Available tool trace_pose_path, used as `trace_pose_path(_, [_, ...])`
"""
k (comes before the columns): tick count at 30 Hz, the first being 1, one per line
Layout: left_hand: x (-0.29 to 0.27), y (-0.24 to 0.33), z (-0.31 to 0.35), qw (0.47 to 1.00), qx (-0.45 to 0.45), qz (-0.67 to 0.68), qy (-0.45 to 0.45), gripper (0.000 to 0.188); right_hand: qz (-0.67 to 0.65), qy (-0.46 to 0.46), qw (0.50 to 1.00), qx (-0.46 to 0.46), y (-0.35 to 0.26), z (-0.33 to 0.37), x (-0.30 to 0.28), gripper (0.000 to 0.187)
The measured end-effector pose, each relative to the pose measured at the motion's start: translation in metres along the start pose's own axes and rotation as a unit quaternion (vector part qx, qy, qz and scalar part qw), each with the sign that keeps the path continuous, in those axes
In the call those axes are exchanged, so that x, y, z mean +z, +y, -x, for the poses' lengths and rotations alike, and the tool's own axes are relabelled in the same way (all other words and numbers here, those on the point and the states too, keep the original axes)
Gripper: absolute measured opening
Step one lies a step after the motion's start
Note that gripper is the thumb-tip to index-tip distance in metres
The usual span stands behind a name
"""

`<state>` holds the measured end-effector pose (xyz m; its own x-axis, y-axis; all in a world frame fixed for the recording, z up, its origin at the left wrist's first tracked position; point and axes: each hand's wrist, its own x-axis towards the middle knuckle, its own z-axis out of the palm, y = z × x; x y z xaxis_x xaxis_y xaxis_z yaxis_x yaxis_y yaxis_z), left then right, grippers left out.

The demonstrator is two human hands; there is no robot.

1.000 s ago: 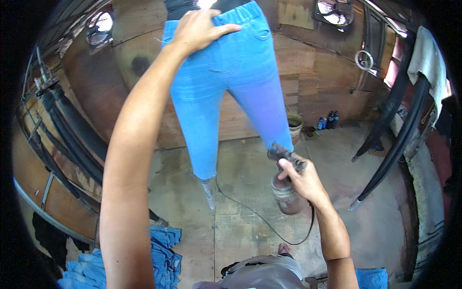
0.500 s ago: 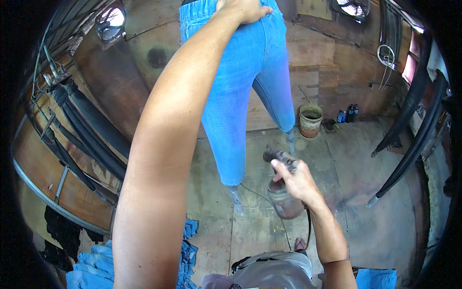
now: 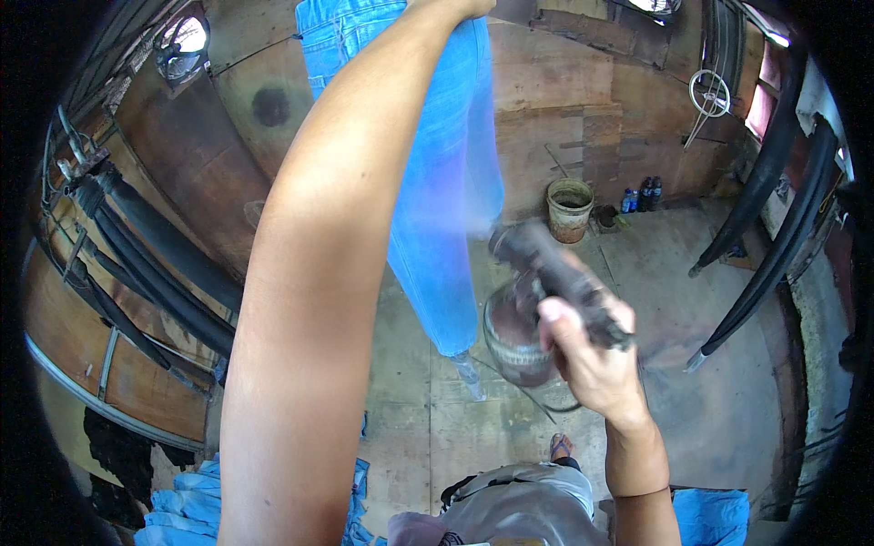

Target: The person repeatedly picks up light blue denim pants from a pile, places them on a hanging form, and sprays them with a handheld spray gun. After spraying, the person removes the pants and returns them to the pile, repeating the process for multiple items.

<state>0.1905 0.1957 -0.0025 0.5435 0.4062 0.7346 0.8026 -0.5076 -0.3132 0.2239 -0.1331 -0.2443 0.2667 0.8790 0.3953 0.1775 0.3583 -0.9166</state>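
Light blue jeans (image 3: 428, 182) hang upright in front of me, filled out as if on a form, with a clear plastic-like end below one leg. My left arm reaches across them, and my left hand (image 3: 472, 7) is at the waist; the top edge of the view cuts off its fingers. My right hand (image 3: 596, 359) is wrapped round a dark spray gun (image 3: 555, 268) with a jar-like cup (image 3: 519, 341) under it. The gun's nozzle points at the jeans' leg, and a pale mist shows between them. The gun is slightly smeared by motion.
A hose trails below the cup. Folded blue jeans (image 3: 182, 505) lie at the lower left, more blue cloth (image 3: 710, 517) at the lower right. A dirty bucket (image 3: 570, 214) and several small bottles (image 3: 645, 194) stand by the back wall. Black tubes (image 3: 164, 264) hang on both sides.
My right hand has raised the spray gun and swung its nozzle toward the jeans; mist now shows. The jeans have turned and shifted left in view, and my left hand is nearer the top edge.
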Motion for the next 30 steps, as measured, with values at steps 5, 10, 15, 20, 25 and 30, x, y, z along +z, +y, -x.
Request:
trace_pose_path(5, [-0.023,0.004,0.022,0.998,0.014,0.050,0.042,0.045,0.112,-0.118,0.966,0.203,0.065,0.013,-0.005,0.050])
trace_pose_path(10, [-0.065,-0.006,0.061,0.988,-0.012,0.151,0.007,0.057,0.177,-0.119,0.951,0.223,0.104,0.036,-0.045,0.041])
trace_pose_path(15, [-0.079,-0.011,0.087,0.980,-0.111,0.131,0.105,0.061,0.100,-0.028,0.984,0.143,0.084,0.038,-0.100,0.038])
trace_pose_path(20, [-0.093,-0.004,0.088,0.971,-0.203,0.067,0.108,0.117,0.143,-0.005,0.982,0.119,0.051,0.013,-0.134,0.043])
trace_pose_path(25, [-0.111,-0.003,0.084,0.957,-0.237,0.157,0.050,0.132,0.145,0.014,0.988,0.048,0.025,-0.019,-0.142,0.045])
trace_pose_path(30, [-0.125,-0.036,0.084,0.937,-0.227,0.266,0.007,0.127,0.025,0.064,0.993,-0.094,-0.025,-0.040,-0.152,0.041])
